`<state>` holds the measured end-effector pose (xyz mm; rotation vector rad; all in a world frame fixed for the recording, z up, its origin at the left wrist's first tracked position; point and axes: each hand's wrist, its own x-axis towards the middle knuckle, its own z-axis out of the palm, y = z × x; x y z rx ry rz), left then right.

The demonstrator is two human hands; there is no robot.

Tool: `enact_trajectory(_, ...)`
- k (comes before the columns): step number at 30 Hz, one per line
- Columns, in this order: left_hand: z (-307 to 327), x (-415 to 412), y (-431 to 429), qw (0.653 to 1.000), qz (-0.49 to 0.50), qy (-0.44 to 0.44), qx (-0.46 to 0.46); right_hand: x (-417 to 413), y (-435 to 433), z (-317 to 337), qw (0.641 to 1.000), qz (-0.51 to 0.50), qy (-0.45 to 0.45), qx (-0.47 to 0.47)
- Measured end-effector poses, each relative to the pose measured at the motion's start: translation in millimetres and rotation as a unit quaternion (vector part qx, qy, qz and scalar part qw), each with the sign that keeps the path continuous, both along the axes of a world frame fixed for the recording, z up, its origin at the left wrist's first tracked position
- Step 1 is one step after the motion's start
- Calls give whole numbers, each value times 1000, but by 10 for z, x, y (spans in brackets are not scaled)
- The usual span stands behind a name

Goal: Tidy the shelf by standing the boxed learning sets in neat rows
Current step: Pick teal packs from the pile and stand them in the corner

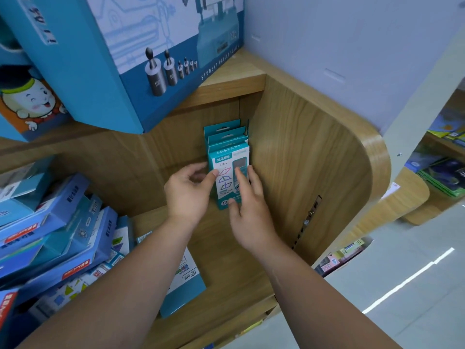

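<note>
Boxed set (226,162): I am judging it light, stiff card; my left hand (187,195) is pinching its edge, right hand (251,215) pressing flat-fingered.

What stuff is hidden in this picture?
- Head view: the back boxes show only their tops; the front box hides the rest.
- Head view: the left hand and right hand cover part of the front box's print.
- Head view: the left forearm hides half of the flat box.
- Head view: the left edge cuts off the pile of blue boxes.
</note>
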<state>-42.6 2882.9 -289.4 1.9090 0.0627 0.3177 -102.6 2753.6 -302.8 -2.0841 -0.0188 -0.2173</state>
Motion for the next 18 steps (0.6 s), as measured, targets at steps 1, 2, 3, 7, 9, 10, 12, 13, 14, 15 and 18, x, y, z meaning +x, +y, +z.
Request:
enact_trajectory(1, -18, 11, -4, 1000, 2, 5, -7, 4, -7, -3, 1000, 1, 1, -1)
enact_trajectory(2, -24, 22, -24, 1000, 1, 10, -15, 7, -15, -8, 1000, 3, 4, -2)
enact_trajectory(3, -28, 39, -45, 1000, 1, 12, -21, 10, -24, -14, 1000, 6, 10, -4)
enact_trajectory(7, -45, 69, -98, 1000, 9, 18, -18, 17, -60, -15, 999, 22, 39, -18)
enact_trajectory(9, -58, 63, -94, 1000, 5, 20, -22, 18, -80, -1, 999, 23, 43, -16)
enact_trajectory(10, -56, 56, -90, 1000, 1, 23, -20, 17, -90, 5, 999, 23, 45, -14)
enact_trajectory(12, -32, 36, -84, 1000, -3, 23, -6, 10, -110, 15, 998, 20, 51, -15)
enact_trajectory(13, -17, 27, -82, 1000, -4, 21, -1, 5, -119, 19, 998, 19, 51, -18)
enact_trajectory(14, -2, 15, -80, 1000, -5, 21, 1, -5, -127, 22, 998, 21, 48, -21)
enact_trajectory(15, 14, -2, -78, 1000, -6, 20, 4, -15, -133, 20, 998, 25, 43, -26)
enact_trajectory(18, 66, -77, -69, 1000, -8, 20, 10, -34, -156, 15, 998, 39, 34, -38)
